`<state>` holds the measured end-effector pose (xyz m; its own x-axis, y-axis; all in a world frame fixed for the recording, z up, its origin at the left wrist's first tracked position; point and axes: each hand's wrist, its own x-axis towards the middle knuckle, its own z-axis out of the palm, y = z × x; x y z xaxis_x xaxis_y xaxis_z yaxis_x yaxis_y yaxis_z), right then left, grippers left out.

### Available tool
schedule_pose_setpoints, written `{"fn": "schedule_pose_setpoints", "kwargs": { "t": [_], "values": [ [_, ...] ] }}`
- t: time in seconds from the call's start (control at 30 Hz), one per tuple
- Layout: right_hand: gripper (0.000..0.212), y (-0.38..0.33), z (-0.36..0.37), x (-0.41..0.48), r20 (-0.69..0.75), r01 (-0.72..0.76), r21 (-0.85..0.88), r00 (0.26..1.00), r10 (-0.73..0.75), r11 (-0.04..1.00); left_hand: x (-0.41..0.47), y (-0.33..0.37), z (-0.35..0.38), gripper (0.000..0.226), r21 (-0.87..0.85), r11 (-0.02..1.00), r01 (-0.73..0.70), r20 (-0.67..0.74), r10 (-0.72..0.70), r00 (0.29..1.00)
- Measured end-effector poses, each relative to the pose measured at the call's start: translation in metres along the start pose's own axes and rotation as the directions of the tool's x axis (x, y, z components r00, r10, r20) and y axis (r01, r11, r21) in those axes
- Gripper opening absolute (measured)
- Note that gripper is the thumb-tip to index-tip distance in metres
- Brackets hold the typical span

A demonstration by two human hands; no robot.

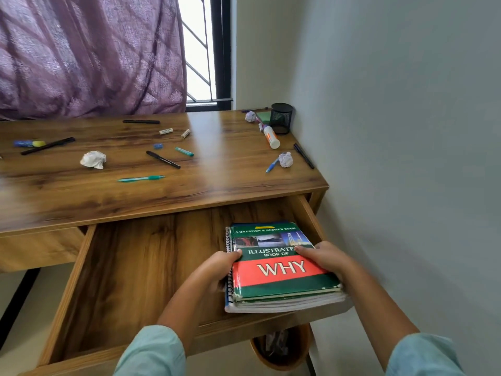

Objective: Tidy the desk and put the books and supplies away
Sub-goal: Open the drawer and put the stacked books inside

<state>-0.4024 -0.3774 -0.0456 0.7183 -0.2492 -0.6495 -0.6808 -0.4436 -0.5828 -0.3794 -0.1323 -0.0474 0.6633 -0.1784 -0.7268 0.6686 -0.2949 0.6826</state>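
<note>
A stack of books point(282, 280), topped by a green and red "Illustrated Book of Why" over a spiral notebook, sits at the right end of the open wooden drawer point(122, 267). My left hand point(217, 270) grips the stack's left edge and my right hand point(325, 257) grips its right edge. On the desk top point(217, 169) lie scattered supplies: a green pen point(141, 178), a black pen point(163, 159), a blue pen point(272, 165), a glue stick point(271, 137), erasers, a sharpener point(158, 145) and crumpled paper balls point(93, 159).
A black mesh pen holder point(281, 118) stands in the desk's far right corner beside a green notepad point(264, 116). A wall point(406, 131) runs close along the right. A brown waste bin point(282, 348) sits on the floor under the drawer. A purple curtain point(89, 55) hangs behind the desk.
</note>
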Motion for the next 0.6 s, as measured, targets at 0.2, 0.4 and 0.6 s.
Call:
{"fn": "schedule_pose_setpoints", "kwargs": {
  "t": [0.2,0.4,0.6],
  "values": [
    [0.040,-0.005,0.012,0.023,-0.033,0.147,0.089,0.989,-0.145,0.985,0.037,-0.001,0.010,0.022,0.075,0.996,-0.052,-0.163,0.063,0.985],
    [0.061,0.003,0.021,0.041,-0.038,0.193,-0.033,0.980,-0.194,0.981,0.060,-0.013,0.031,0.024,0.041,0.998,-0.038,-0.168,0.045,0.985],
    [0.071,0.022,0.035,0.053,-0.046,0.076,-0.089,0.996,-0.081,0.993,0.080,-0.034,0.032,0.062,0.156,0.988,0.018,-0.237,0.020,0.971]
  ]
}}
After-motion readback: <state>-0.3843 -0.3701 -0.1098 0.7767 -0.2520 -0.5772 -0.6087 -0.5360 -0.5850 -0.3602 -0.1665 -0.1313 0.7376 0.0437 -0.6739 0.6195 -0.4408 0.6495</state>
